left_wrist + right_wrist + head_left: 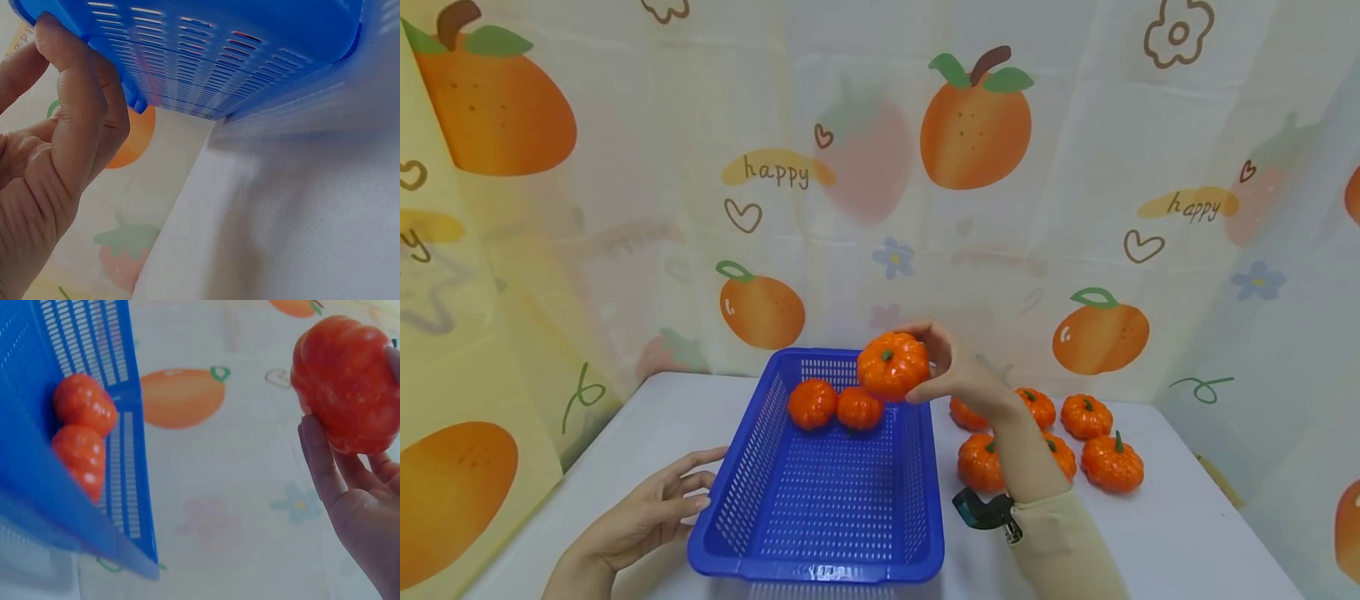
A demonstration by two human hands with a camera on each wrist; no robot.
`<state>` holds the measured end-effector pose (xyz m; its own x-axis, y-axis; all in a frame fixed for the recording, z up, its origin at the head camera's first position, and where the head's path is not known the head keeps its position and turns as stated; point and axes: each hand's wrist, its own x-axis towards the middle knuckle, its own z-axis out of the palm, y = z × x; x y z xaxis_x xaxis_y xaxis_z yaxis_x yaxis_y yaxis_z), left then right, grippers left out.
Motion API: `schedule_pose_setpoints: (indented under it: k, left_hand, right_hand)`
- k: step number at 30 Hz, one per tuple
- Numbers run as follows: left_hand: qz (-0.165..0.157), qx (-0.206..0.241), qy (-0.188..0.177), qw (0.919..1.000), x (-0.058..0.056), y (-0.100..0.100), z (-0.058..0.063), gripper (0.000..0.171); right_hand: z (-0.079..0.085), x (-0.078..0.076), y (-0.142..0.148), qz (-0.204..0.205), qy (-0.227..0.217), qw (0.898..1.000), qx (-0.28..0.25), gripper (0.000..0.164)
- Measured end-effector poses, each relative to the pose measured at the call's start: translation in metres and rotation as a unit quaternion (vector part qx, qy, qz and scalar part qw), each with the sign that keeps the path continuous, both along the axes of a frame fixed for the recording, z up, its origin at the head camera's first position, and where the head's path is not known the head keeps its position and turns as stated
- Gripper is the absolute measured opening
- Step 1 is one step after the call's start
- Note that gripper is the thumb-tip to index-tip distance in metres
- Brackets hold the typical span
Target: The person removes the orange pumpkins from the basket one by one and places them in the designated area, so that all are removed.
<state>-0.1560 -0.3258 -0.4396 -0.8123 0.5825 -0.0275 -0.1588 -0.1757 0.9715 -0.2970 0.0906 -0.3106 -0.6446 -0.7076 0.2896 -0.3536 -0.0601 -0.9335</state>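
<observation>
My right hand (958, 375) grips a small orange pumpkin (887, 371) with a green stem, holding it up over the far right rim of a blue plastic basket (816, 571). In the right wrist view, the fingers support this pumpkin (344, 384) from below and the side. Two more pumpkins, a left one (811, 405) and a right one (859, 410), lie side by side at the basket's far end. Beside the basket's left wall is my left hand (651, 508), its fingers loosely bent and fingertips right at the rim (62, 19).
Several orange pumpkins, among them one with a tall stem (1112, 464), sit on the white table (1195, 533) right of the basket, some partly hidden by my right forearm. A fruit-patterned curtain (880, 250) hangs behind the table.
</observation>
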Motion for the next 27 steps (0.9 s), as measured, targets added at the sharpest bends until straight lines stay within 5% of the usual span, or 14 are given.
schedule_pose_setpoints:
  k: [9,20,27]
  left_hand:
    - [-0.004,0.007,0.000,1.0000,0.000,0.000,0.000,0.054]
    - [-0.007,0.009,0.002,0.9999,0.000,0.000,0.000,0.055]
    - [-0.006,0.009,0.003,0.9999,-0.001,-0.001,-0.001,0.055]
  right_hand:
    - [-0.011,-0.003,0.035,-0.027,0.026,0.999,0.021,0.068]
    - [-0.032,-0.006,0.076,0.022,-0.005,1.000,-0.015,0.071]
    - [-0.048,-0.007,0.102,-0.029,0.022,0.999,0.021,0.070]
